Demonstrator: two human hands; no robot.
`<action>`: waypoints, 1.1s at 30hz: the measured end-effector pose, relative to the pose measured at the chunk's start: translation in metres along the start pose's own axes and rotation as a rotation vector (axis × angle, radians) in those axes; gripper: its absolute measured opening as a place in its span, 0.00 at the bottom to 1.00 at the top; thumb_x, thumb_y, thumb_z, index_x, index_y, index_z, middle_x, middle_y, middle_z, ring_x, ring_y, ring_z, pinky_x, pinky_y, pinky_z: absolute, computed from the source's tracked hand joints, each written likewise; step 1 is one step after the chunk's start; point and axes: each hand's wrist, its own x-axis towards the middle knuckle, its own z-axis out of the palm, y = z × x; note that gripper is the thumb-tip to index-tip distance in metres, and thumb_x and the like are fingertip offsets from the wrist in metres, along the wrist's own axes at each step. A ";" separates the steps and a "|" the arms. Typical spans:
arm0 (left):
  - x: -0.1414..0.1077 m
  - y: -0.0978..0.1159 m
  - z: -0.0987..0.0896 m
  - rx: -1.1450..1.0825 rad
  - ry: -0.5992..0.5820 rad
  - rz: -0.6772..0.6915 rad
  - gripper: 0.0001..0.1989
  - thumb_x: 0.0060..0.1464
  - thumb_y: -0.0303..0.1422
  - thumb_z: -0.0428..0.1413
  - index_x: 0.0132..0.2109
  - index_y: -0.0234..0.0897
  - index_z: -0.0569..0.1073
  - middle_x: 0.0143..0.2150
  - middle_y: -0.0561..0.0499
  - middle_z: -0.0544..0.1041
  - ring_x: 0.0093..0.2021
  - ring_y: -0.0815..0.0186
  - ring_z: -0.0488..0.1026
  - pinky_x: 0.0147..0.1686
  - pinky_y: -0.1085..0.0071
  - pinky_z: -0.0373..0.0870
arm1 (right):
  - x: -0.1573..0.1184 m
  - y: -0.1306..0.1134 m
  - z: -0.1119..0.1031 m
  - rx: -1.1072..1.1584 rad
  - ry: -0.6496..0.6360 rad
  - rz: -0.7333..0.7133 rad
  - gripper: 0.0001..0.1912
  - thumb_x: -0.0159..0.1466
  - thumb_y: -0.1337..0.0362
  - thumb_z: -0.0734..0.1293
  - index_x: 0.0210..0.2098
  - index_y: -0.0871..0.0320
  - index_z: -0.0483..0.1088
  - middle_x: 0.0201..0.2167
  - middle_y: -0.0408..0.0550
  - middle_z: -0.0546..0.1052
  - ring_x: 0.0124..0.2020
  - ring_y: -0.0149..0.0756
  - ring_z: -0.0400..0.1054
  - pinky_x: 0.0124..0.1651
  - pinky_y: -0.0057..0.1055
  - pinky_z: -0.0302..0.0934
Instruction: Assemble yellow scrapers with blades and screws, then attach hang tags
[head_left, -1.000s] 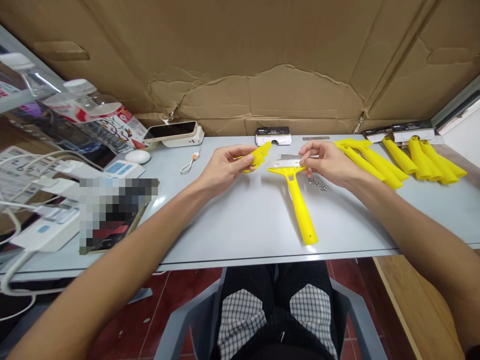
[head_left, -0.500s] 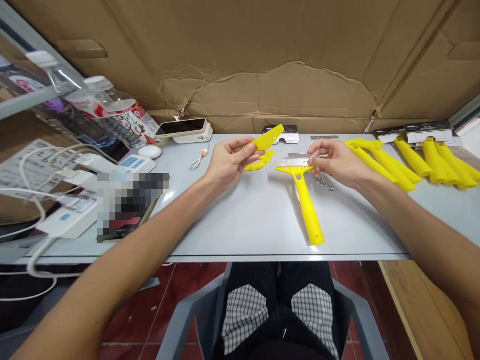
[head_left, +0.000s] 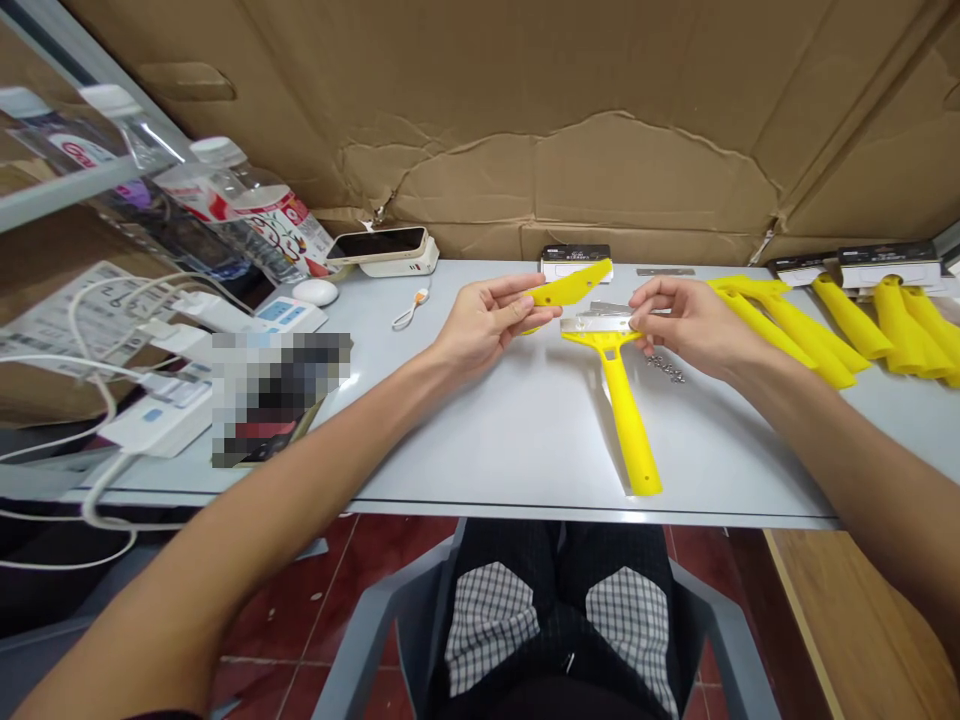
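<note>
My left hand [head_left: 484, 322] is closed on a flat yellow plastic cover plate [head_left: 576, 284] with small holes, pinched between thumb and fingers. This plate hovers just above and left of a scraper head, apart from it. My right hand [head_left: 682, 322] pinches the right end of that yellow-handled scraper [head_left: 630, 415], at its metal blade [head_left: 592, 325]. The scraper's handle points toward me. Behind the head, more thin metal blades [head_left: 609, 308] are partly hidden. Small screws [head_left: 666, 369] lie in a cluster beneath my right hand. Another yellow piece [head_left: 531, 330] shows under my left fingers, mostly covered.
Several yellow handles [head_left: 795, 325] lie on the right of the grey table [head_left: 480, 440], some with black-and-white cards [head_left: 889, 268]. Another card [head_left: 562, 256] and a blade [head_left: 665, 272] are at the back. Power strips [head_left: 161, 412], a phone [head_left: 379, 244] and bottles [head_left: 262, 215] stand left.
My left hand has moved the yellow cover plate right, closer to the scraper head, and turned it flatter. My right hand keeps its pinch on the scraper. The camera view has shifted slightly.
</note>
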 end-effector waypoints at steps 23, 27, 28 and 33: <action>-0.027 -0.017 0.020 0.160 0.112 -0.014 0.10 0.52 0.39 0.79 0.40 0.42 0.92 0.47 0.46 0.90 0.41 0.64 0.78 0.38 0.69 0.69 | -0.009 -0.010 0.012 -0.019 -0.007 -0.029 0.15 0.58 0.74 0.79 0.38 0.51 0.76 0.31 0.43 0.79 0.27 0.35 0.73 0.31 0.36 0.71; -0.027 -0.015 0.019 0.136 0.100 -0.026 0.10 0.56 0.39 0.78 0.42 0.39 0.92 0.53 0.43 0.90 0.49 0.62 0.81 0.45 0.69 0.74 | -0.009 -0.010 0.012 -0.020 -0.002 -0.033 0.14 0.58 0.76 0.77 0.38 0.51 0.76 0.31 0.43 0.80 0.27 0.35 0.74 0.30 0.36 0.70; -0.027 -0.014 0.019 0.126 0.091 -0.035 0.10 0.56 0.38 0.78 0.42 0.38 0.92 0.54 0.42 0.89 0.51 0.61 0.82 0.47 0.68 0.75 | -0.009 -0.010 0.012 -0.018 -0.003 -0.035 0.14 0.58 0.76 0.76 0.38 0.51 0.76 0.31 0.43 0.80 0.27 0.35 0.74 0.30 0.36 0.70; -0.026 -0.014 0.020 0.105 0.064 -0.058 0.09 0.59 0.35 0.76 0.41 0.34 0.91 0.58 0.38 0.88 0.54 0.58 0.84 0.48 0.65 0.81 | -0.009 -0.009 0.012 -0.029 -0.011 -0.035 0.15 0.58 0.76 0.76 0.38 0.51 0.75 0.30 0.42 0.79 0.27 0.35 0.73 0.31 0.37 0.70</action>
